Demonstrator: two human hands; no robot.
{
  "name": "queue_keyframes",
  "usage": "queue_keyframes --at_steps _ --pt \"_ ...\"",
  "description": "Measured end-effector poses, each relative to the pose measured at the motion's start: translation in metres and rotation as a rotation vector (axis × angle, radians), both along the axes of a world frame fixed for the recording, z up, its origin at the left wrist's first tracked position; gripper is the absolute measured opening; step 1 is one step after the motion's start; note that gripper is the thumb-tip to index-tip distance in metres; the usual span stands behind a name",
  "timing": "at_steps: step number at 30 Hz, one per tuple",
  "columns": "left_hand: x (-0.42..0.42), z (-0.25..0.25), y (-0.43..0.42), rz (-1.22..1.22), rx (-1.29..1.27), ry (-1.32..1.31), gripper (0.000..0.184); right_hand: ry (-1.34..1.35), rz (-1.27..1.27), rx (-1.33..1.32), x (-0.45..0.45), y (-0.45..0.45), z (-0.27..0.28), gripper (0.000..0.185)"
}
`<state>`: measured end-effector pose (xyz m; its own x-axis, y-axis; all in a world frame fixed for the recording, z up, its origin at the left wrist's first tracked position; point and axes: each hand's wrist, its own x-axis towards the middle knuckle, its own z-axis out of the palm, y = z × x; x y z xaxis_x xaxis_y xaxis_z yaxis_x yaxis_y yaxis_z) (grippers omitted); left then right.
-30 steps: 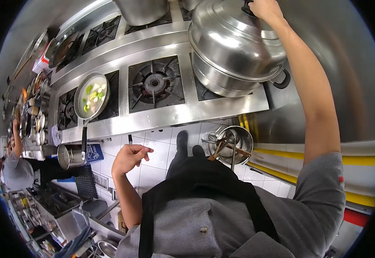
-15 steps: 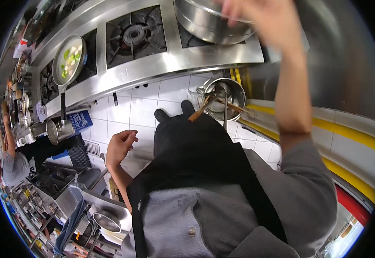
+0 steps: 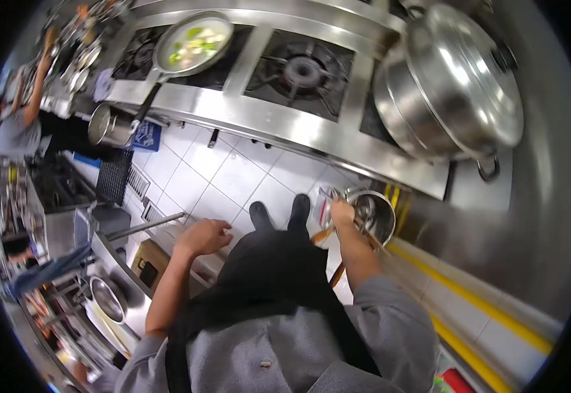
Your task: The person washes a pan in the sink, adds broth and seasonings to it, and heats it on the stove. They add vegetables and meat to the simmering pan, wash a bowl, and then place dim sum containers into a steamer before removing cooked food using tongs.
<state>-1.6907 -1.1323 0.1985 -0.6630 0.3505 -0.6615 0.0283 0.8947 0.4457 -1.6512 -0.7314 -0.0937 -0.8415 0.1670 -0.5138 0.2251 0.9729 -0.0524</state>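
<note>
My right hand (image 3: 342, 212) has its fingers closed at a metal pot (image 3: 388, 219) standing low beside the stove. Several utensils with wooden handles (image 3: 323, 234) stick out of that pot. What the fingers grip is too small and blurred to make out. My left hand (image 3: 205, 237) hangs free at my side, its fingers loosely bent, apart and holding nothing. On the left part of the stove, a frying pan (image 3: 165, 50) contains green and pale food pieces. A large, lidded steel pot (image 3: 423, 98) stands at the stove's right end.
Between the pans lies a bare gas burner (image 3: 304, 73). A saucepan (image 3: 107, 126) is near the stove's left front edge. Another person (image 3: 17, 137) works at far left. Behind my left hand is a counter with a steel bowl (image 3: 108, 299). Yellow pipes (image 3: 475, 304) run along the right wall.
My right hand has come down from the large steel pot to the metal pot with utensils. The camera has turned, showing more of the stove's right end. My left hand stays empty.
</note>
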Motion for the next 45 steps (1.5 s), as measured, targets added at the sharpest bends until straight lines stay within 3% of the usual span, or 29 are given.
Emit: queue_keyframes --at_steps 3,6,9,11,15,16,17,18,19,20,21,22,23,24,27,29,31,32,35,37,40,41,43,45 --pt "0.006 -0.039 0.001 -0.169 0.117 0.058 0.040 -0.072 0.169 0.072 -0.009 0.002 0.020 0.026" --pt "-0.001 -0.050 0.028 -0.199 0.298 0.069 0.057 -0.066 0.362 0.107 -0.013 -0.015 0.084 0.026" --pt "-0.005 -0.071 0.060 -0.270 0.515 0.246 0.081 0.062 0.477 0.093 -0.007 -0.065 0.221 0.031" --pt "-0.009 -0.068 0.084 -0.392 0.524 0.456 0.089 0.255 0.599 -0.021 0.001 -0.092 0.308 0.021" --pt "-0.033 -0.006 0.114 -0.564 0.841 0.500 0.077 0.389 0.629 -0.121 0.003 -0.126 0.443 0.027" --pt "-0.039 -0.001 0.117 -0.512 1.001 0.329 0.070 0.441 0.638 -0.204 0.001 -0.127 0.463 0.031" --pt "-0.045 0.007 0.124 -0.474 1.153 0.144 0.063 0.487 0.634 -0.177 -0.003 -0.127 0.475 0.037" --pt "-0.045 0.022 0.129 -0.290 1.177 0.087 0.041 0.533 0.628 -0.144 -0.009 -0.124 0.488 0.043" --pt "-0.051 0.053 0.127 -0.240 0.867 0.153 0.030 0.596 0.582 -0.147 -0.020 -0.113 0.504 0.048" --pt "-0.052 0.054 0.136 0.091 0.866 0.108 0.031 0.800 0.581 -0.057 -0.035 -0.098 0.520 0.047" --pt "-0.060 0.028 0.151 0.349 1.155 0.141 0.032 1.012 0.488 -0.136 -0.061 -0.074 0.533 0.041" --pt "-0.071 0.046 0.160 0.518 1.393 0.075 0.029 1.172 0.336 -0.138 -0.085 -0.050 0.551 0.033" --pt "-0.085 0.068 0.166 0.559 1.341 0.141 0.028 1.144 0.121 -0.117 -0.109 -0.019 0.568 0.028" --pt "-0.100 0.073 0.175 0.593 1.450 0.209 0.028 1.315 0.217 0.019 -0.145 0.038 0.576 0.026" --pt "-0.146 0.058 0.209 0.605 1.432 0.340 0.030 1.296 0.029 0.394 -0.222 0.167 0.591 0.031" --pt "-0.164 0.042 0.230 0.583 1.335 0.371 0.029 1.038 -0.042 0.410 -0.258 0.237 0.579 0.038" --pt "-0.181 0.016 0.246 0.532 1.199 0.425 0.025 0.589 -0.248 0.151 -0.270 0.241 0.585 0.045" --pt "-0.186 0.007 0.251 0.511 1.210 0.455 0.024 0.676 -0.058 0.310 -0.280 0.258 0.570 0.047" --pt "-0.195 -0.029 0.259 0.474 1.135 0.492 0.021 0.743 -0.027 0.330 -0.290 0.273 0.566 0.046" --pt "-0.194 -0.036 0.260 0.445 1.045 0.513 0.020 0.654 -0.106 0.239 -0.284 0.273 0.591 0.036" --pt "-0.198 0.018 0.262 0.698 1.152 0.492 0.022 0.842 -0.221 0.214 -0.254 0.272 0.631 0.023" --pt "-0.204 0.048 0.269 0.705 1.346 0.546 0.022 0.884 -0.291 0.141 -0.251 0.280 0.642 0.021" --pt "-0.221 0.112 0.277 0.553 1.760 0.601 0.024 0.913 -0.415 -0.115 -0.242 0.292 0.667 0.019" --pt "-0.229 0.167 0.291 0.444 1.850 0.664 0.030 1.006 -0.351 -0.015 -0.229 0.292 0.689 0.022"
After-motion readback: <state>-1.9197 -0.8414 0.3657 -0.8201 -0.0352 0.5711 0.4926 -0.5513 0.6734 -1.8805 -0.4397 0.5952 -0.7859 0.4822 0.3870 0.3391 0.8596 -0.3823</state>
